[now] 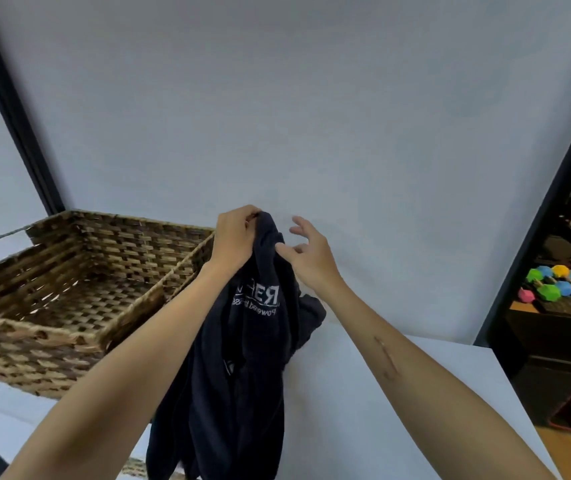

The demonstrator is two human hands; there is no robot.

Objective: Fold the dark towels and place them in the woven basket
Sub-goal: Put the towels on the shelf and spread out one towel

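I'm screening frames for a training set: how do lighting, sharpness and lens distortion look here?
Head view: even, soft light, no glare, faint shadows on the white table. Wide-angle bending curves the black frame at left. The dark towel loses fold detail in its blackness; its print reads mirrored. The woven basket is fairly sharp; left hand and right hand slightly soft.
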